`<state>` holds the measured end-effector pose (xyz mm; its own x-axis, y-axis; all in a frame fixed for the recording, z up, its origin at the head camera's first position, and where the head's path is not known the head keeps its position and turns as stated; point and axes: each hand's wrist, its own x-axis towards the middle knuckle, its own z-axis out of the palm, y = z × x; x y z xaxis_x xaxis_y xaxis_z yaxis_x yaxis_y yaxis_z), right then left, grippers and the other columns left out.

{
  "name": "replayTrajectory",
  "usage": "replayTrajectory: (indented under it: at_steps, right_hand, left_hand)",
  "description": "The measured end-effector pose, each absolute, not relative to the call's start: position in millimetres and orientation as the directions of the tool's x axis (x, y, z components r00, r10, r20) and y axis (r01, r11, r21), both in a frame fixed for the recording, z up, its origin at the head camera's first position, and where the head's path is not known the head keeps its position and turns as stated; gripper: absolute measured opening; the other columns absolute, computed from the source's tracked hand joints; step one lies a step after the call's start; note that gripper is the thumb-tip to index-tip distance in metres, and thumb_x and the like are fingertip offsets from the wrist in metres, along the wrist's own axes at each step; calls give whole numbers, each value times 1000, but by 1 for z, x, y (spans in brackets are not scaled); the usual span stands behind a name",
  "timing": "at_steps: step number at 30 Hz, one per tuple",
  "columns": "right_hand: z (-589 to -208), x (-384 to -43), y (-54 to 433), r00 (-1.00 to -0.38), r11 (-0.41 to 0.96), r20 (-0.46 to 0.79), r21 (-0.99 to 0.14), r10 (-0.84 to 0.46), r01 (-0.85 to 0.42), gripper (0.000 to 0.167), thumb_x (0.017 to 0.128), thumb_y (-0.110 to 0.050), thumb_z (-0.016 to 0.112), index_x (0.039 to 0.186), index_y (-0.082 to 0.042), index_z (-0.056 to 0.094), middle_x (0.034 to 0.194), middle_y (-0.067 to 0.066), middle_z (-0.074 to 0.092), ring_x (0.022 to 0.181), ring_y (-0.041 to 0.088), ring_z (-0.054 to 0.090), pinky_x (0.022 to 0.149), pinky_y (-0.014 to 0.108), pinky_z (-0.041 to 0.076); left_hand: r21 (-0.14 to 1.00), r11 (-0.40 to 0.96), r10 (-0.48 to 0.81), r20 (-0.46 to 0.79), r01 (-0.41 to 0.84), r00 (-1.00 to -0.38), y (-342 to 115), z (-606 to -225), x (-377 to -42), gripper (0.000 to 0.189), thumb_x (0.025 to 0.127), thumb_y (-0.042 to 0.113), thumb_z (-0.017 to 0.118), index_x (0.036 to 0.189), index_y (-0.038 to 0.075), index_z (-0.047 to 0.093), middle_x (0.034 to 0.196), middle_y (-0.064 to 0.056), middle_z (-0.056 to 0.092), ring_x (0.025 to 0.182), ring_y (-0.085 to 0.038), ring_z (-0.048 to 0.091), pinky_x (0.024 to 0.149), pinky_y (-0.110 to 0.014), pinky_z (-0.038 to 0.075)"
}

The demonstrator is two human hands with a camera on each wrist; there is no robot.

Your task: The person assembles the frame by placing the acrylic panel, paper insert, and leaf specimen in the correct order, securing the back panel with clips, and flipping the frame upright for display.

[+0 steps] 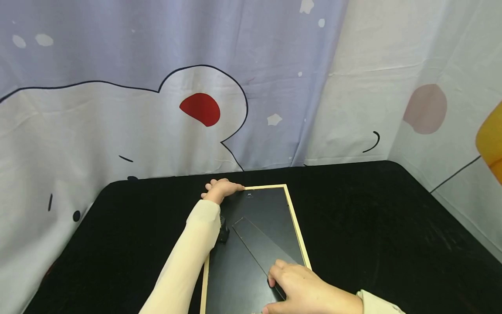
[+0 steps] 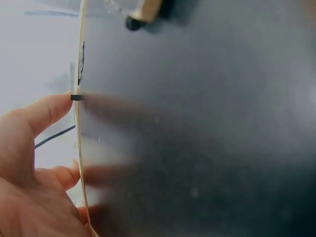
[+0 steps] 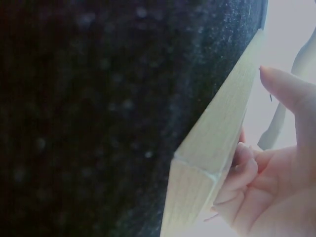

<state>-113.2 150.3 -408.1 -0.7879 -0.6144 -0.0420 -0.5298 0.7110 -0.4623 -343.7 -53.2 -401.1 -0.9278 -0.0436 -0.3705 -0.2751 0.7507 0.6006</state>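
A picture frame (image 1: 296,226) with a light wooden edge lies back side up on the table, its dark backing board (image 1: 270,207) showing. A long, dark stand leg (image 1: 259,244) runs diagonally across the board. My left hand (image 1: 222,189) is at the far left corner, its fingers spread and its thumb on the far edge. In the left wrist view the thumb tip meets the frame beside a small dark tab (image 2: 77,97). My right hand (image 1: 303,290) lies over the near right part, fingers bent at the leg's lower end. The right wrist view shows a wooden frame corner (image 3: 207,153) beside those fingers.
A black cloth (image 1: 372,226) covers the table under the frame. Behind it hangs a printed curtain (image 1: 274,87) in pale blue and white. A small black device (image 1: 223,231) shows at the left wrist, over the board.
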Motion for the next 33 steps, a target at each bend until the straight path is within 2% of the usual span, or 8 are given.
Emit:
replayTrajectory:
  at_steps: [4,8,12,15,17,19,23,33]
  right_hand:
    - [-408,-114,149,-782,706,-46,-463,-622,-535,35,77,-50,74,87,-21,56,77,-17,40,63,-4,39,56,16,33]
    - [-407,-113,146,-788,712,-43,-462,-614,-529,35,76,-49,75,86,-22,56,76,-18,40,62,-4,39,56,15,33]
    - [-406,-112,143,-815,733,-38,-463,-578,-498,34,73,-47,76,83,-23,55,74,-18,39,59,-2,38,55,17,33]
    - [-406,-112,140,-835,750,-39,-465,-548,-470,34,71,-47,78,81,-24,54,74,-18,39,59,-1,38,54,18,32]
    - [-406,-112,139,-843,757,-38,-465,-536,-460,34,70,-46,78,79,-25,54,74,-19,40,59,0,39,54,19,32]
    - [-406,-112,139,-847,761,-38,-462,-530,-455,35,69,-46,79,78,-25,53,75,-19,40,60,1,39,55,19,33]
    - [-407,-112,140,-854,766,-41,-464,-519,-444,35,69,-47,79,77,-25,53,74,-19,40,59,1,39,55,19,33]
    - [-408,-110,144,-852,754,-40,-488,-523,-440,34,69,-46,79,79,-25,54,74,-19,40,59,0,38,54,18,33]
  left_hand:
    - [571,799,3,-317,-188,-948,-52,-400,-342,52,86,46,62,123,10,57,121,-18,41,117,-37,28,95,-60,18]
    - [533,845,83,-210,-43,-974,-49,-400,-340,27,93,36,56,92,10,63,100,-11,56,116,-38,36,97,-69,13]
    - [524,851,126,-123,43,-984,-48,-399,-340,31,95,31,56,69,12,55,74,-5,54,103,-35,47,96,-71,15]
    - [492,867,136,-81,79,-987,-49,-398,-341,36,95,31,58,64,12,55,65,-5,54,85,-30,54,95,-67,21]
    - [458,882,152,-58,109,-987,-50,-398,-341,30,94,30,60,71,12,66,71,-4,62,81,-27,57,97,-67,23]
    - [420,894,193,-47,156,-980,-49,-397,-341,22,94,29,61,87,13,75,88,-4,70,89,-27,61,100,-67,22]
    - [387,888,300,-77,248,-951,-48,-395,-338,29,91,27,66,116,16,71,120,-4,67,110,-30,58,100,-64,23]
    - [422,843,429,-151,335,-890,-56,-396,-333,76,64,32,90,131,10,59,134,-10,54,124,-30,49,101,-64,29]
